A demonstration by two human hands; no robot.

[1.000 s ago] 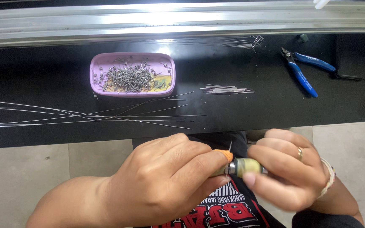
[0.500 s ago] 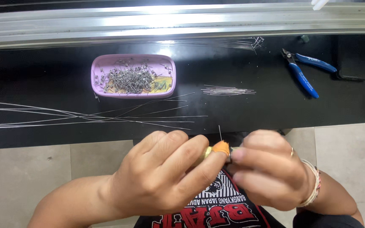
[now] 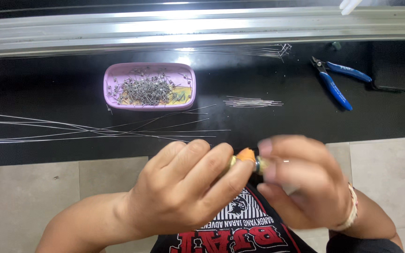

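**Both hands closed on a small tool at the bench edge**

Seen from above, just off the near edge of the black bench point(image 3: 48, 84) and over the lap: a small orange-tipped tool point(image 3: 248, 157), pinched between two hands and mostly hidden by them. Left hand point(image 3: 188, 187) curled tight, fingers folded over the tool's near end, only the orange tip and a glimpse of yellow showing past the knuckles. Right hand point(image 3: 301, 182) blurred, fingers bent round the metal-ringed far end; closed on it by the look of things, though too smeared to say how firmly.

Farther back on the bench: a pink tray point(image 3: 111, 79) heaped with short wire pieces point(image 3: 146, 89), long thin wires point(image 3: 94, 129) fanned out to the left in front of it, a neat bundle of cut lengths point(image 3: 254, 101) to the right, blue-handled cutters point(image 3: 336, 82) lying untouched well apart, and a metal rail point(image 3: 202, 28) along the back.

Judged to be mid-handling, with the tool worked between both grips rather than set to any wire. Calls next, on this evidence, for a steady left-hand hold and fine fingertip control from the right, with the tip kept in sight.
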